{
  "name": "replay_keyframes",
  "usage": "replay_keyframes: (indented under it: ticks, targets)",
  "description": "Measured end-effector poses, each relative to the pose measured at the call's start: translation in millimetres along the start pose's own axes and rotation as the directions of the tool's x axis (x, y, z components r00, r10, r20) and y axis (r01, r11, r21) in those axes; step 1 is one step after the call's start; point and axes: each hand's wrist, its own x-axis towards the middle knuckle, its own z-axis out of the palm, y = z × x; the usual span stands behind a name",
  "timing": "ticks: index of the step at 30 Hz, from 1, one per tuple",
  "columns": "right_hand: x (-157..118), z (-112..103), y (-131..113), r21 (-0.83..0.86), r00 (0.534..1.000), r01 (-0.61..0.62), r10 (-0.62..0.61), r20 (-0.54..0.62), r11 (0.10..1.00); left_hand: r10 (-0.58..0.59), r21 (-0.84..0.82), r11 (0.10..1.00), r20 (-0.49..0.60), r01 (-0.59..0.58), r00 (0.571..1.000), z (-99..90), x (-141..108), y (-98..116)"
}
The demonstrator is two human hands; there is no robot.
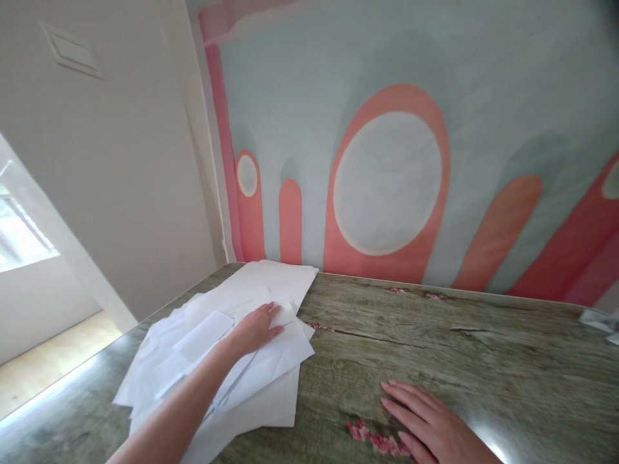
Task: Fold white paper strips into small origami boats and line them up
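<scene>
A loose, untidy heap of white paper sheets (271,361) covers the left part of the table, with smaller folded pieces among them. My left hand (256,327) reaches over the heap and lies on its upper sheets, fingers stretched out; nothing shows gripped in it. My right hand (425,419) rests near the front of the wood-patterned tabletop (358,361), fingers spread apart and holding nothing. Beside its fingertips is a pink flower print (377,439) on the tabletop. Part of the heap is hidden by my left forearm.
Behind the table stands a backdrop (300,116) with coral arches and pale ovals. At the far right edge lie some small white pieces (597,320). To the left are a plain wall (120,161), a bright window (22,235) and light flooring (53,354).
</scene>
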Motion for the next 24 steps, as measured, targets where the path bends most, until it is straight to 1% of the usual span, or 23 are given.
replay_keyframes:
  ticks: [4, 9, 12, 13, 15, 17, 19, 20, 22, 23, 24]
  targets:
    - [1.5, -1.0, -0.7, 0.009, 1.000, 0.002, -0.002, -0.005, 1.000, -0.024, 0.032, 0.999, -0.037, 0.025, 0.999, -4.2, 1.5, -0.7]
    - [3.9, -4.9, -3.2, -0.029, 0.999, -0.001, 0.003, 0.046, 1.000, -0.120, 0.065, 0.990, -0.110, 0.128, 0.987, -11.8, 3.9, -2.8]
    - [5.3, -6.5, -4.0, -0.031, 0.998, -0.006, 0.008, 0.059, 1.000, -0.134, 0.059, 0.988, -0.155, 0.145, 0.979, -22.9, 1.2, 5.1]
    - [5.7, -7.0, -4.1, -0.028, 0.998, -0.010, 0.012, 0.054, 1.000, -0.124, 0.046, 0.990, -0.171, 0.134, 0.977, -28.3, -1.4, 10.7]
    - [5.9, -8.0, -4.6, -0.016, 0.999, -0.021, 0.021, 0.033, 1.000, -0.087, -0.085, 0.994, -0.218, 0.070, 0.972, -41.4, -9.4, 26.2]
    - [5.0, -9.1, -5.3, 0.010, 1.000, -0.022, 0.022, 0.001, 1.000, -0.004, -0.215, 0.975, -0.258, -0.053, 0.966, -55.6, -19.9, 46.7]
    - [2.9, -9.1, -5.4, 0.035, 0.999, -0.028, 0.029, -0.028, 0.999, 0.059, -0.341, 0.927, -0.282, -0.157, 0.958, -68.6, -29.9, 69.9]
    - [1.3, -8.3, -4.9, 0.039, 0.998, -0.034, 0.036, -0.046, 0.999, 0.096, -0.408, 0.891, -0.261, -0.200, 0.961, -73.9, -33.8, 81.6]
    - [-2.4, -5.3, -2.1, 0.024, 0.992, -0.071, 0.073, -0.098, 0.997, 0.200, -0.545, 0.794, -0.183, -0.269, 0.963, -80.9, -37.5, 103.8]
    - [-4.5, -3.7, 0.2, 0.010, 0.986, -0.085, 0.086, -0.143, 0.996, 0.260, -0.601, 0.742, -0.149, -0.296, 0.954, -82.3, -37.1, 114.0]
    - [-6.6, -2.4, 3.0, -0.002, 0.973, -0.131, 0.129, -0.190, 0.991, 0.336, -0.649, 0.690, -0.104, -0.320, 0.936, -82.2, -35.3, 123.5]
